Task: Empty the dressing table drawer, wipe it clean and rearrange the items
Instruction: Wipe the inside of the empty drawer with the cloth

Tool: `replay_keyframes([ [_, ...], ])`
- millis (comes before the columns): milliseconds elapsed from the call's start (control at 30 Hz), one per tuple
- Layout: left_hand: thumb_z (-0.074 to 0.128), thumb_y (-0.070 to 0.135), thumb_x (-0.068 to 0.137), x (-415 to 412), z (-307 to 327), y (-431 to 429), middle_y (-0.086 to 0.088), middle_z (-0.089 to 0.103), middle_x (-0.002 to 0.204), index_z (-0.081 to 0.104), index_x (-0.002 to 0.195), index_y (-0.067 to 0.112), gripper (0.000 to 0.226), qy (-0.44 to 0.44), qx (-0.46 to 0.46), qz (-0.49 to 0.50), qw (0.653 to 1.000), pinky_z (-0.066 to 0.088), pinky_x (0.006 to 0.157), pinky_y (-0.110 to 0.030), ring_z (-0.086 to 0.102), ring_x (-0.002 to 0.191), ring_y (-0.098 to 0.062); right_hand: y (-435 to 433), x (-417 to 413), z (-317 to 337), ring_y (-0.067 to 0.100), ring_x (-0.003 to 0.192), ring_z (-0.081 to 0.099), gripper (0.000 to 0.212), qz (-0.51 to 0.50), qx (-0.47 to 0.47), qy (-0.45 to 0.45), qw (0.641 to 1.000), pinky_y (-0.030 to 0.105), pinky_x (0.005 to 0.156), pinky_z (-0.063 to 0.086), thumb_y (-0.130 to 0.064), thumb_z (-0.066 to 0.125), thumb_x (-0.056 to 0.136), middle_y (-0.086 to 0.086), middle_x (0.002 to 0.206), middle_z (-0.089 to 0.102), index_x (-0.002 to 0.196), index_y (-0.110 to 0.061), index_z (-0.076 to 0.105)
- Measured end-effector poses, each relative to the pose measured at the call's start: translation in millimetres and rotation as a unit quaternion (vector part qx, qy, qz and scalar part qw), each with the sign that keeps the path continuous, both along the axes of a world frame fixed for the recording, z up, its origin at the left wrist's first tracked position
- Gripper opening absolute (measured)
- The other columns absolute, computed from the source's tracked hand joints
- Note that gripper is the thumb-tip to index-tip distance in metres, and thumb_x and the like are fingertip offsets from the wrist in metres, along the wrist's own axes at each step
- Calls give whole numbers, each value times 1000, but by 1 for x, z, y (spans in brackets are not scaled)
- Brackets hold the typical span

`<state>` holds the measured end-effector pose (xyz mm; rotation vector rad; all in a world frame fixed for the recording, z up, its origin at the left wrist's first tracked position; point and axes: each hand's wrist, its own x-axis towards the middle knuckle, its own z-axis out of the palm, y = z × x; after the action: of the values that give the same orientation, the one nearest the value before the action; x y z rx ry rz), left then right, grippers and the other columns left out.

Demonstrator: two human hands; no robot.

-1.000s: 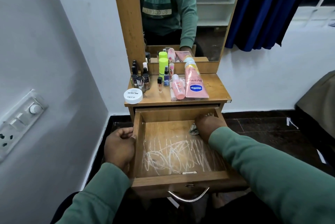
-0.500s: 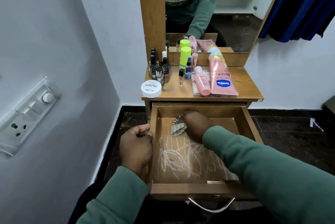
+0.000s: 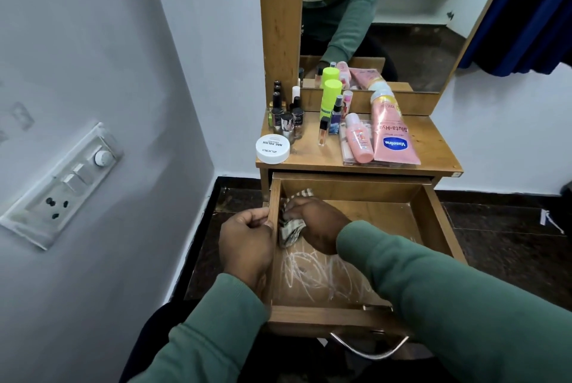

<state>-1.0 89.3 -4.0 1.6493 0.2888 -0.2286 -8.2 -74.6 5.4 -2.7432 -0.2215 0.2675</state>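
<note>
The wooden drawer (image 3: 424,221) of the dressing table is pulled out, with white scribble marks on its bottom and nothing else inside. My right hand (image 3: 318,223) grips a striped cloth (image 3: 289,229) in the drawer's far left corner, against the left wall. My left hand (image 3: 246,241) holds the drawer's left wall from outside, fingers curled over its top edge. The items stand on the tabletop (image 3: 433,147): a pink Vaseline tube (image 3: 393,138), a small pink bottle (image 3: 359,142), a white round nail polish remover tub (image 3: 273,148), nail polish bottles (image 3: 286,116) and a green-capped bottle (image 3: 330,97).
A mirror (image 3: 402,11) rises behind the tabletop. A white wall with a switch and socket panel (image 3: 62,184) is close on the left. A blue curtain (image 3: 526,11) hangs at the upper right. The dark floor (image 3: 510,243) lies right of the drawer. A metal handle (image 3: 368,348) sits on the drawer front.
My right hand has swept the cloth from the drawer's far right across to its far left corner. My left hand has kept its hold on the left wall. The camera view shifted left.
</note>
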Motion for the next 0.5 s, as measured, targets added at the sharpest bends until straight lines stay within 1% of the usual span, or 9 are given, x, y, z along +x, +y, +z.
replay_keyframes([
  [100,68,-2,92,0,0,0,2,81,86,81,91,25,31,0,8,-2,1000,64,87,-49,78,86,-22,0,-9,-5,23,134,47,57,18,26,20,999,29,115,34,11,57,82,4,143,56,132,-15,68],
  [267,68,1,91,-4,7,0,4,82,87,81,92,25,27,3,21,1,1000,64,88,-48,79,87,-22,0,-19,-7,19,134,44,57,46,46,47,997,34,116,33,14,56,83,-3,142,56,127,-20,71],
  [400,67,0,92,-8,11,0,3,82,91,81,99,21,26,4,25,0,1000,64,91,-46,78,89,-20,4,-32,-3,17,127,46,59,110,55,93,988,23,107,32,17,52,81,-2,134,60,122,-19,74],
  [433,67,0,93,-8,12,-1,4,82,91,81,99,21,26,3,27,0,1000,63,91,-45,78,89,-20,5,-36,-3,16,125,46,62,129,58,102,985,23,104,32,19,50,80,-3,131,61,121,-20,75],
  [500,67,1,93,-10,13,-2,3,81,92,81,99,20,25,1,32,1,999,63,91,-45,78,89,-20,5,-42,-3,16,126,45,66,155,60,112,980,23,105,32,21,47,78,-4,131,62,120,-21,76],
])
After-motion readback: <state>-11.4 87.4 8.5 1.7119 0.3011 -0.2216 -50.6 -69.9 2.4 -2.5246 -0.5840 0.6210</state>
